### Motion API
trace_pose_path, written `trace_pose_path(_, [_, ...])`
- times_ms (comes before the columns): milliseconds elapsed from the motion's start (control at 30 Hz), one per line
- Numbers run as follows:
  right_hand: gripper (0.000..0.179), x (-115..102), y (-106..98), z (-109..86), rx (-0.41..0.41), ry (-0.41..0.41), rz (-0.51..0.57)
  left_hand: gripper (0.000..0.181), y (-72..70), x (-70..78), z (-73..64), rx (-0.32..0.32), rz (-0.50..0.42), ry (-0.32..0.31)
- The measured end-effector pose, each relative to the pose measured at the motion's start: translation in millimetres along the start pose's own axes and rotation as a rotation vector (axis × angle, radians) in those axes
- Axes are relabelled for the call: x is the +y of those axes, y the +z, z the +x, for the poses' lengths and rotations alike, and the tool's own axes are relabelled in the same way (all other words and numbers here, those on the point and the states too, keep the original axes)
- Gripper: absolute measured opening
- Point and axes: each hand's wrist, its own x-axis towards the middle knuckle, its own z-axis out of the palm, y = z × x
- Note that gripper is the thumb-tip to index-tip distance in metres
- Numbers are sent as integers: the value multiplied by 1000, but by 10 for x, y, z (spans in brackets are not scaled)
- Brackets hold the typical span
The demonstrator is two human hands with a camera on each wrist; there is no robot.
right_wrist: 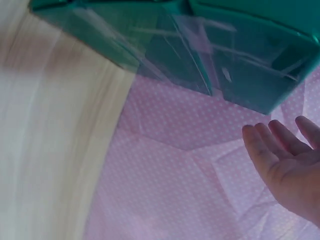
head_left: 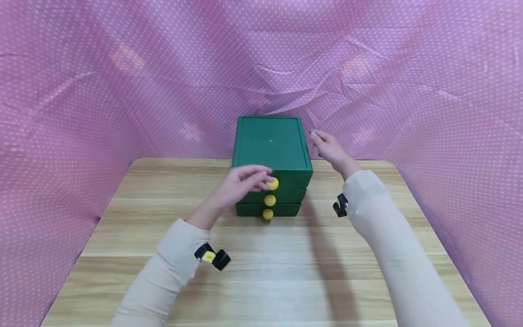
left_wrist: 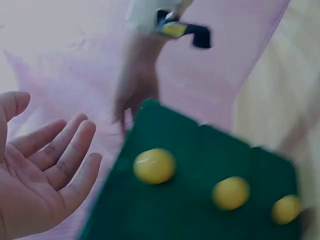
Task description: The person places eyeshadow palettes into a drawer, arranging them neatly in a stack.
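A green drawer unit [head_left: 271, 141] with three drawers stands at the back of the table. Each drawer front carries a round yellow knob, the top knob [left_wrist: 155, 166], the middle knob [left_wrist: 231, 193] and the bottom knob [left_wrist: 286, 209]. My left hand [head_left: 241, 184] hovers before the top drawer, fingers loosely extended, and partly covers the top knob in the head view. The left wrist view shows those fingers holding nothing, apart from the knob. Beside the unit's right side my right hand [head_left: 330, 147] is raised, fingers relaxed and holding nothing in the right wrist view.
The wooden table [head_left: 269, 272] extends in front of the unit and to both sides. Pink dotted cloth [head_left: 184, 68] hangs behind it and along the left and right. The unit's side panel [right_wrist: 240, 65] looks see-through. All drawers appear closed.
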Motion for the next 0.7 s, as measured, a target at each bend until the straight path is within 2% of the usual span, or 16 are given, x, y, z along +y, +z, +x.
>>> trace_pose_path(67, [49, -32, -28, -8, 14, -24, -75, 33, -104, 100, 30, 36, 62, 62])
trace_pose_path(167, [50, -51, -66, -20, 49, -31, -166, 33, -267, 200, 73, 117, 153, 115])
trace_pose_path(267, [51, -45, -100, -29, 90, -34, -203, 36, -409, 275, 115, 219, 269, 142])
trace_pose_path(333, [52, -42, -120, -40, 122, -43, -234, 39, -520, 268, 165, 284, 366, 156])
trace_pose_path(433, [52, -26, -144, -46, 158, -67, -298, 48, -683, 240, 224, 342, 521, 128])
trace_pose_path(533, [53, 2, -161, -48, 172, -98, -393, 56, -854, 139, 254, 366, 707, 50])
trace_pose_path(700, [58, 75, -163, -62, 163, -112, -518, 62, -1042, -45, 218, 339, 1000, -114])
